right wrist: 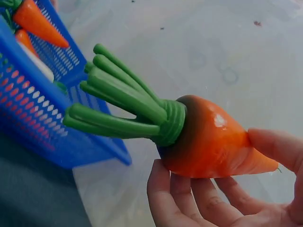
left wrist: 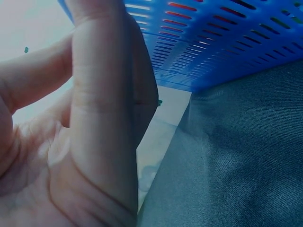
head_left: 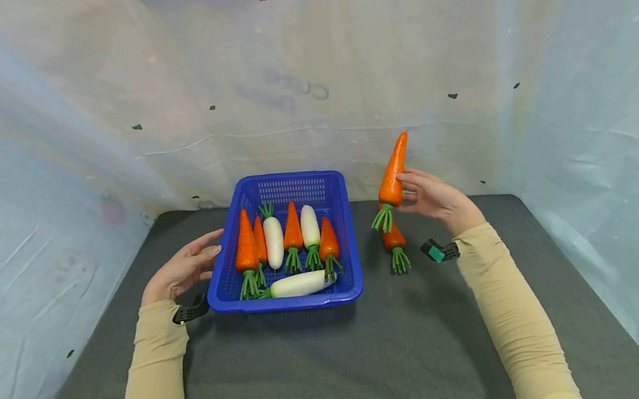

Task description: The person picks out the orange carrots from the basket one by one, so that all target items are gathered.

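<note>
My right hand [head_left: 432, 199] holds an orange carrot [head_left: 394, 171] with green stems, raised above the table to the right of the basket. The right wrist view shows thumb and fingers around the carrot [right wrist: 213, 139], its stems pointing left. Below it, a second carrot [head_left: 394, 237] lies on the table, its upper part hidden. A blue plastic basket [head_left: 286, 302] stands at centre left. My left hand [head_left: 184, 268] is at its left side, fingers fairly straight and against or very near the outer wall [left wrist: 189, 47]; contact is partly hidden.
In the basket lie several carrots [head_left: 246, 244] and three white radishes [head_left: 301, 284] with green tops. A dark grey cloth [head_left: 334, 363] covers the table. Pale plastic sheeting [head_left: 370, 62] hangs behind it and at both sides.
</note>
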A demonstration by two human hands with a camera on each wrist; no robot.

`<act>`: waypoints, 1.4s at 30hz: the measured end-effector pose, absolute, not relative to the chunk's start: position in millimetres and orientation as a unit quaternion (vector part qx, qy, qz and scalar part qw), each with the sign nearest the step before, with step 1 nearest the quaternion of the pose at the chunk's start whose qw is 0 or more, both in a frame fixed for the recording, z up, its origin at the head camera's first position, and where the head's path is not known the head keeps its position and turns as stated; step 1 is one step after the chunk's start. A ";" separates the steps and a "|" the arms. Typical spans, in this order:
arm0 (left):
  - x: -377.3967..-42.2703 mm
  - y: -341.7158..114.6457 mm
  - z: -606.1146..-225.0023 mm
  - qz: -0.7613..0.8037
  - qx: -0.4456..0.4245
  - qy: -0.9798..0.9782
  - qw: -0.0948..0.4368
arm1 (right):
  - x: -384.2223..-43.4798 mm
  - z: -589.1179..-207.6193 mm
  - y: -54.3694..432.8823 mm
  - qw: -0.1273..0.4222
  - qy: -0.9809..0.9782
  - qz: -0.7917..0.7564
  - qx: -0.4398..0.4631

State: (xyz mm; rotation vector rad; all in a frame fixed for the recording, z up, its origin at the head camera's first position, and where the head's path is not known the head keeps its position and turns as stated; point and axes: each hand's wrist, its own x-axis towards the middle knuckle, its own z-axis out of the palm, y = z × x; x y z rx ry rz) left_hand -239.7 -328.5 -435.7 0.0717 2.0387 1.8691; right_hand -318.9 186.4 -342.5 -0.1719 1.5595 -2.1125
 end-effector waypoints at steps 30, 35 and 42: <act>-240.5 -329.6 -435.3 0.676 0.024 0.712 0.190 | -332.3 -428.5 226.0 0.273 0.708 -0.650 0.028; -240.4 -330.1 -436.2 0.673 0.029 0.715 0.188 | -332.8 -433.2 228.3 0.268 0.721 -0.638 0.039; -239.8 -330.6 -436.5 0.674 0.034 0.713 0.191 | -333.0 -438.9 228.7 0.265 0.741 -0.615 0.054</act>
